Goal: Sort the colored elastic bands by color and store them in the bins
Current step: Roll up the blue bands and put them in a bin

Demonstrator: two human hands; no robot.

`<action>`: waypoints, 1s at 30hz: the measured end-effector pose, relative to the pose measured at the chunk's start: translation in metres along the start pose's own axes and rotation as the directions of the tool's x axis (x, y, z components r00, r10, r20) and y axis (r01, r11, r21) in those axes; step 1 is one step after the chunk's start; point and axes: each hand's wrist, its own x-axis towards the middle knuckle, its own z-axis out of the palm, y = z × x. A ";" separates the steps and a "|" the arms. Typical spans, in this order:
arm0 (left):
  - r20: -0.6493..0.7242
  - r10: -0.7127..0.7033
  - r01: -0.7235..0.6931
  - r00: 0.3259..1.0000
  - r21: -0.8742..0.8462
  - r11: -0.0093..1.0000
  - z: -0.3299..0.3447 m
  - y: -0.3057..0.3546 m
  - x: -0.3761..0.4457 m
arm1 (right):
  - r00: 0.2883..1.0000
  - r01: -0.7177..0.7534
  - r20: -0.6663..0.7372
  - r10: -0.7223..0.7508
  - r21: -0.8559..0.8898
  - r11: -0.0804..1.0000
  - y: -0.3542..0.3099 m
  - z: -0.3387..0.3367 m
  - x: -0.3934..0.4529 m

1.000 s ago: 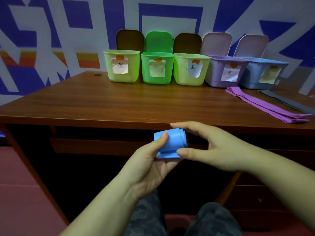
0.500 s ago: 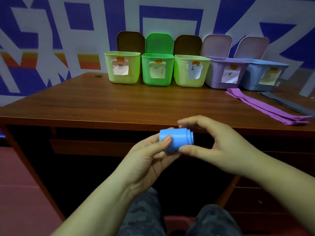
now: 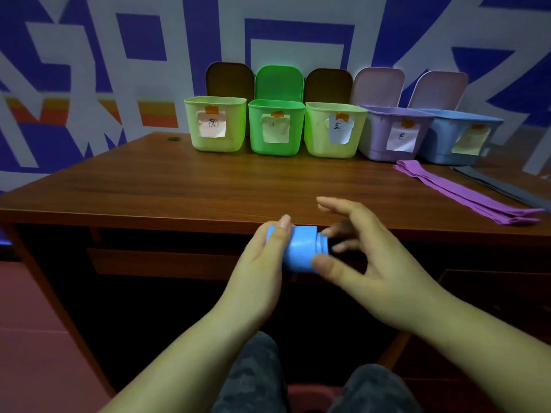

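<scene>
Number of views: one only, so no part of the scene was shared between two views.
Position: the camera sat on the person's head, above the lap.
Direction: it looked forward and down, over the front edge of the desk (image 3: 179,210) toward the wall (image 3: 89,84).
Near part: the two forearms and hands were close, in the lower half.
Far part: the row of bins (image 3: 275,126) stood at the desk's back edge, well apart from the lens.
Lens: wide-angle, so straight edges were bent near the borders.
</scene>
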 end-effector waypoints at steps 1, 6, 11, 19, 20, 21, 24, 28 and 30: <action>0.028 0.062 -0.061 0.998 -0.032 0.998 0.001 -0.002 -0.001 | 0.992 -0.127 -0.002 0.128 0.113 0.985 -0.003 0.004 0.002; 0.086 0.234 -0.226 0.968 -0.097 0.969 0.022 -0.010 -0.010 | 0.899 -0.342 -0.029 0.436 0.573 0.745 -0.014 0.032 0.014; -0.001 0.308 -0.308 0.951 0.020 0.951 0.017 -0.010 -0.004 | 0.877 -0.263 -0.122 0.465 0.688 0.676 -0.027 0.045 0.011; 0.019 0.421 -0.396 0.907 0.380 0.836 0.015 -0.015 -0.016 | 0.758 -0.455 0.039 0.651 0.747 0.484 -0.015 0.046 0.017; 0.015 0.423 -0.395 0.906 0.392 0.831 0.014 -0.017 -0.014 | 0.764 -0.468 0.058 0.643 0.736 0.489 -0.014 0.046 0.016; 0.009 0.421 -0.389 0.907 0.398 0.831 0.013 -0.017 -0.012 | 0.770 -0.476 0.070 0.634 0.726 0.497 -0.013 0.047 0.016; -0.066 0.416 -0.360 0.907 0.388 0.848 0.011 -0.017 -0.003 | 0.819 -0.467 0.054 0.571 0.640 0.610 -0.010 0.044 0.017; -0.157 0.448 -0.369 0.880 0.367 0.854 0.003 -0.014 0.003 | 0.922 -0.339 -0.099 0.373 0.256 0.905 -0.002 0.042 0.007; -0.103 0.457 -0.390 0.883 0.381 0.839 0.008 -0.016 -0.002 | 0.931 -0.305 -0.132 0.340 0.227 0.925 -0.001 0.045 0.007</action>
